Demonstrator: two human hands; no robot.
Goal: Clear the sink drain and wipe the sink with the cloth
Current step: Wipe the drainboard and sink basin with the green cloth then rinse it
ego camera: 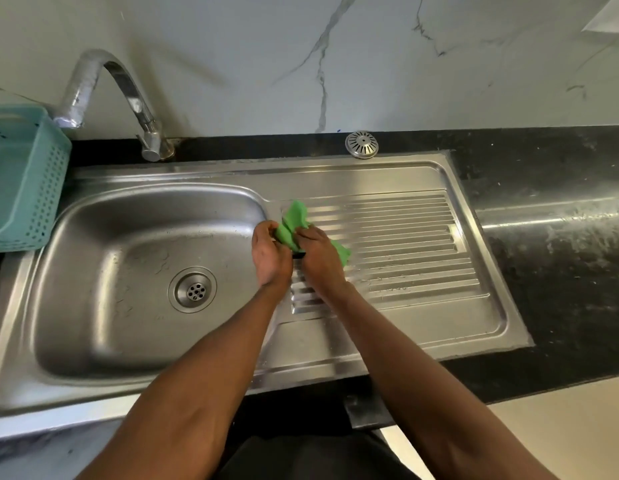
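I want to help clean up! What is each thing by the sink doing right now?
Green cloth: bunched up, held by both hands above the drainboard.
Left hand: gripping the cloth.
Right hand: gripping the cloth.
Sink drain: uncovered, holes showing.
Strainer cap: off the drain, sitting behind the sink.
Faucet: no water running.

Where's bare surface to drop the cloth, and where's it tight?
Free: the ribbed drainboard right of both hands, up to the black counter; the basin floor around the drain. Tight: the basin's right rim, where the left hand and right hand grip the green cloth; the left edge by the teal basket.
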